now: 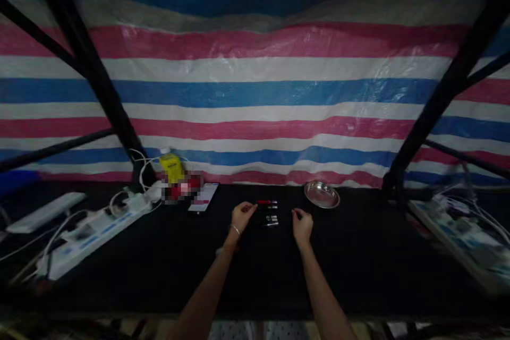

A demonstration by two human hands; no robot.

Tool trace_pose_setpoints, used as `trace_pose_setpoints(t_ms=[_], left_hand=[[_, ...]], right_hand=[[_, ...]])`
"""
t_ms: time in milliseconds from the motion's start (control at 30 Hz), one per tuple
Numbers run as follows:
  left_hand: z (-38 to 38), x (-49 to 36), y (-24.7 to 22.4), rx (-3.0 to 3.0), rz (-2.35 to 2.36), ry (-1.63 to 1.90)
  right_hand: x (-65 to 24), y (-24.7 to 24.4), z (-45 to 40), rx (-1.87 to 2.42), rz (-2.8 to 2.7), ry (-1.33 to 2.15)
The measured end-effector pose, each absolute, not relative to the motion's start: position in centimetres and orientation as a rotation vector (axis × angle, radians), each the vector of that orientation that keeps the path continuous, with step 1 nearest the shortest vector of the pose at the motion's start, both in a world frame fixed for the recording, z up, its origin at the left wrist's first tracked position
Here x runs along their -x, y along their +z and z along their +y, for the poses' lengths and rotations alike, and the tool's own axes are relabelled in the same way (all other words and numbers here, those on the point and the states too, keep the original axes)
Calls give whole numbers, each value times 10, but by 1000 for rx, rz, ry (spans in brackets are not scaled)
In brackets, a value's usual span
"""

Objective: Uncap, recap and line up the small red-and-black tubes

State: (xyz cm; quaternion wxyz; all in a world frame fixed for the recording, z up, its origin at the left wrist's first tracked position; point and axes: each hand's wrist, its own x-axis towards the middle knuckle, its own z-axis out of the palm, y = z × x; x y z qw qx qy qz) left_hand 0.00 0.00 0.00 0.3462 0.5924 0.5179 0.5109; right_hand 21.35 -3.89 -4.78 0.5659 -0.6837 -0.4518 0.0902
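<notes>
A row of small slim sticks lies on the black table between my hands. The farthest is a red stick with a silvery right end. Nearer are several silver-ended pieces, whose dark parts blend into the tabletop. My left hand, with a bracelet at the wrist, is left of the row. Its thumb and forefinger are pinched close to the red stick; anything between them is too small to make out. To the right of the row, my right hand has its fingers curled and pressed together, hiding whatever they may hold.
Behind my right hand sits a round metal dish. A phone lies at the back left, beside a yellow bottle and a blurred red object. Power strips with cables line the left; more cables lie right. Black frame posts flank a striped sheet.
</notes>
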Motion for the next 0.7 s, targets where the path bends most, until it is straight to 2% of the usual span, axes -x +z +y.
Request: trace_pose_setpoints(t_ms=[200,300,500,700], left_hand=[[-8,-7,9,-1542,1448,1430],[-31,-28,21,-1743,1414,1421],[-78,-91,31,-2193,1150,1001],[-83,-129,13,-2298,1355,656]], right_hand=[[-214,-39,-43,1460,-838,272],[-218,-37,-41,1378,-737,304],[-232,-39,-36,1246,-594,425],[-240,-36,-39,1305,-629,379]])
